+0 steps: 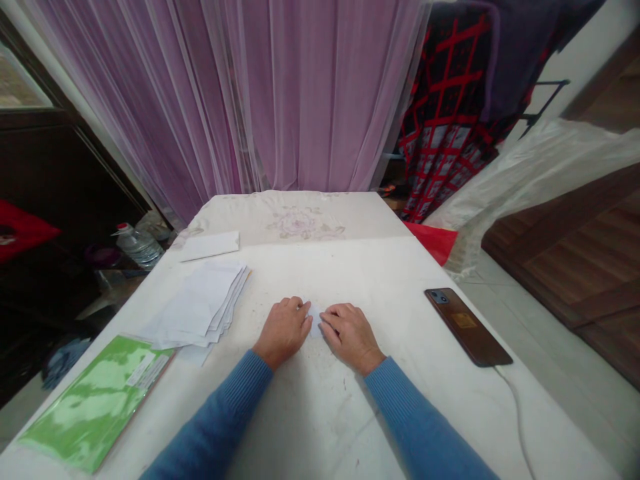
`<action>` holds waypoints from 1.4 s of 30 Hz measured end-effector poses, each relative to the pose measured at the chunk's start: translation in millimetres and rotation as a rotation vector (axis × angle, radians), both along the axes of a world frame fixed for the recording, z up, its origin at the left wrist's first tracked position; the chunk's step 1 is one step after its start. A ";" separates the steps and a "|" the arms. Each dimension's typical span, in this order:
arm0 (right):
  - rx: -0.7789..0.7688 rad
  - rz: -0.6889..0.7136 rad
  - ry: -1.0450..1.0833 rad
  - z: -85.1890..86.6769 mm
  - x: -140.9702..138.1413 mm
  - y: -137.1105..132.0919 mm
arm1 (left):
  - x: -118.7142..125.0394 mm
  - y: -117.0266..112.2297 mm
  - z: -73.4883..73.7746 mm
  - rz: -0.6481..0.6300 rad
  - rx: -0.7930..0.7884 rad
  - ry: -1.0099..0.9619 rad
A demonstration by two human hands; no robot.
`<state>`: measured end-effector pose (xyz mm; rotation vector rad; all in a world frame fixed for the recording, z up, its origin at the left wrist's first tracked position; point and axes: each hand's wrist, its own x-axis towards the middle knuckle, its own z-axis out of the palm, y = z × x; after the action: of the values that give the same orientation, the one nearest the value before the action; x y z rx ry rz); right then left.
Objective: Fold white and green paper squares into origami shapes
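Both of my hands rest on the white table (pixel 310 413) near its middle, knuckles up and fingers curled. My left hand (pixel 284 331) and my right hand (pixel 350 335) meet fingertip to fingertip over a small white piece of paper (pixel 315 315), which they pinch and press against the tabletop. Most of that paper is hidden under my fingers. Blue sleeves cover both forearms.
A loose stack of white paper sheets (pixel 200 303) lies to the left, with a single folded sheet (pixel 210 246) behind it. A green plastic packet (pixel 95 400) sits at the near left corner. A dark phone (pixel 467 326) with a cable lies on the right. Purple curtains hang behind.
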<state>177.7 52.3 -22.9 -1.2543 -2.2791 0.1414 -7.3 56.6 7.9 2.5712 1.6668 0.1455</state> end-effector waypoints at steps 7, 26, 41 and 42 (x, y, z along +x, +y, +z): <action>-0.017 -0.007 -0.024 0.6 -1.0 -0.3 | -3.4 9.0 -3.4 0.013 -0.019 -0.022; -0.080 -0.095 -0.230 5.7 9.2 -6.6 | -5.8 16.6 -13.8 0.115 -0.010 -0.196; -0.091 -0.118 -0.208 2.9 13.6 -11.7 | 16.3 -18.9 -16.9 0.125 0.096 -0.028; -0.095 -0.119 -0.210 3.1 13.6 -11.7 | 14.3 -18.7 -16.7 0.110 0.094 -0.031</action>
<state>191.2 40.6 -19.8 -1.5125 -2.3892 0.0787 7.0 37.9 -8.8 2.5290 1.8328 0.2751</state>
